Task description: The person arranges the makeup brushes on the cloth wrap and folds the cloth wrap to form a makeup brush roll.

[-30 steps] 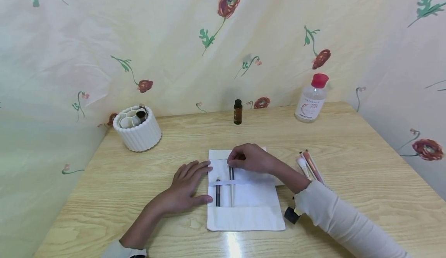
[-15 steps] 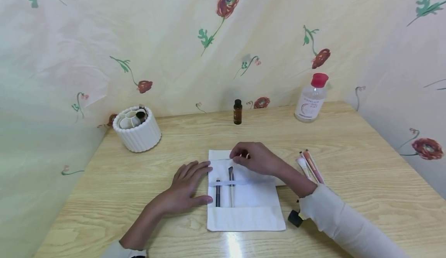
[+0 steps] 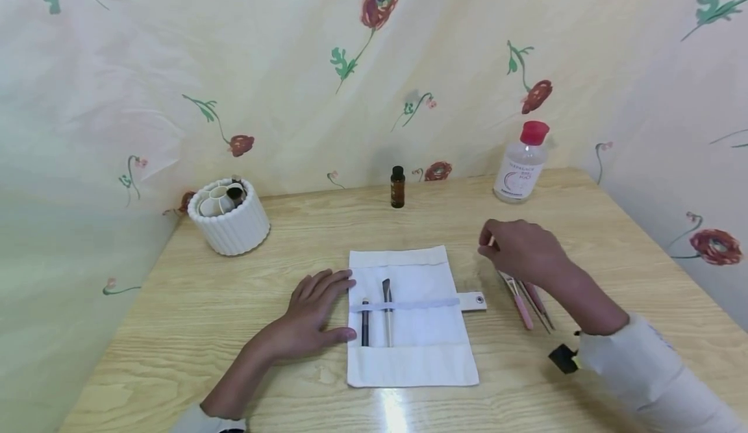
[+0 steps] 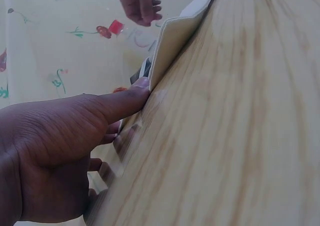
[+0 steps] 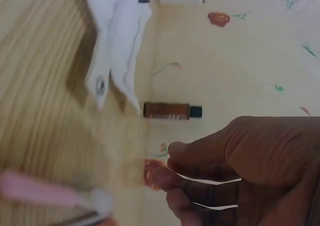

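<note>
Tabletop (image 3: 498, 339) separates the cloth (image 3: 429, 326) from loose brushes (image 3: 522, 308) at three o'clock; strapped brushes (image 3: 389, 326) point lengthwise to twelve. Left hand (image 3: 306, 322), fingers outstretched, touches the cloth's nine o'clock edge; right hand (image 3: 523, 251) hovers, loosely curled, empty.

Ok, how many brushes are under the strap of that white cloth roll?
2: a short dark brush, nearer the left hand, and a longer pale-handled brush just to its right. I see no others there.
</note>
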{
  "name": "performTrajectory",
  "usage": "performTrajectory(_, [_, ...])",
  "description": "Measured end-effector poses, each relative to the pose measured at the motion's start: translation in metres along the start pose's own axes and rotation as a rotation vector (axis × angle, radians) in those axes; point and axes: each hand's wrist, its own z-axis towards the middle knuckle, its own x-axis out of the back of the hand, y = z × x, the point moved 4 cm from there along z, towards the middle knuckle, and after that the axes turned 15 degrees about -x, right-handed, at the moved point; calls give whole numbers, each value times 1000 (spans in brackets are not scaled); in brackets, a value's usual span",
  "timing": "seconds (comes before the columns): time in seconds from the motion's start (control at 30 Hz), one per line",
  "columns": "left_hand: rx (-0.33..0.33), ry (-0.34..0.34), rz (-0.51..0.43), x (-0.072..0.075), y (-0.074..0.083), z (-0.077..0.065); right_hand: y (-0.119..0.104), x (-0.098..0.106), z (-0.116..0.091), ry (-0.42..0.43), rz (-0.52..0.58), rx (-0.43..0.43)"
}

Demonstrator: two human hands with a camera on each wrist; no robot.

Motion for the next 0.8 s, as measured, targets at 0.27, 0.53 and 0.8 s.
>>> performTrajectory(0.27, [3, 8, -7, -2, -1, -2, 31, -9, -10, -93, -110, 14])
performTrajectory(0.53, [-1, 13, 4, -3, 0, -2, 37, -28, -15, -157, -87, 4])
performTrajectory(0.8, [-11, 15, 13, -1, 0, -1, 32, -30, -10, -227, 116, -21])
